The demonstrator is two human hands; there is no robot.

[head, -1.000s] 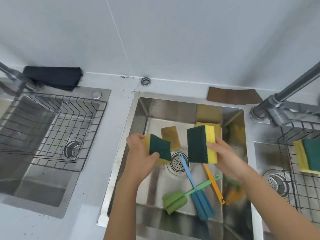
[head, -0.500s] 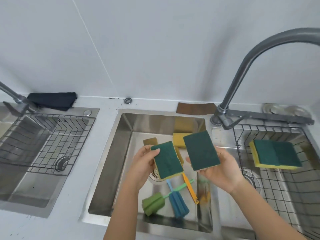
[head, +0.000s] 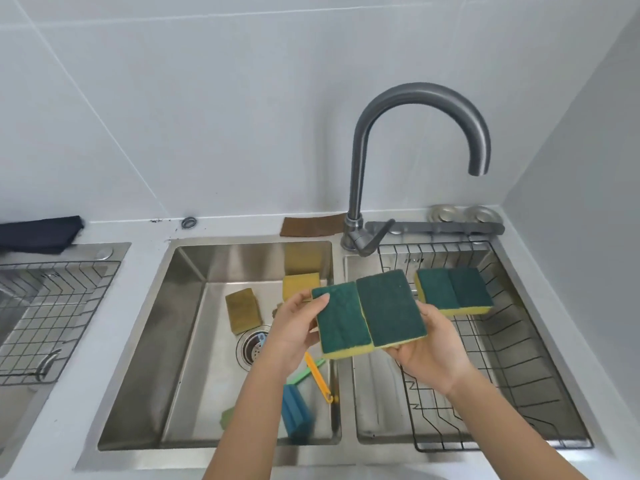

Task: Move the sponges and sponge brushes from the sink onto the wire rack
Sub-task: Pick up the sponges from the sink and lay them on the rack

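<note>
My left hand (head: 294, 327) grips a green-and-yellow sponge (head: 343, 322). My right hand (head: 433, 351) grips a second one (head: 389, 306). Both sponges touch side by side, green face up, above the divider between the middle sink (head: 187, 327) and the wire rack (head: 519, 375) in the right basin. Two more such sponges (head: 453, 289) lie on the rack's far end. In the sink remain a yellow sponge (head: 299, 284), an olive sponge (head: 242, 310), a blue sponge brush (head: 294, 410), an orange-handled brush (head: 318, 372) and a green brush (head: 227, 415), partly hidden by my left arm.
A curved grey faucet (head: 360, 161) rises behind the divider, its lever over the rack's far left corner. A brown pad (head: 310, 225) lies on the back ledge. Another sink with a wire rack (head: 45, 313) is at the left, a dark cloth (head: 38, 232) behind it.
Both hands have carried their sponges up and to the right, from over the sink drain to the divider beside the rack, and brought them together. The camera has tilted up and to the right.
</note>
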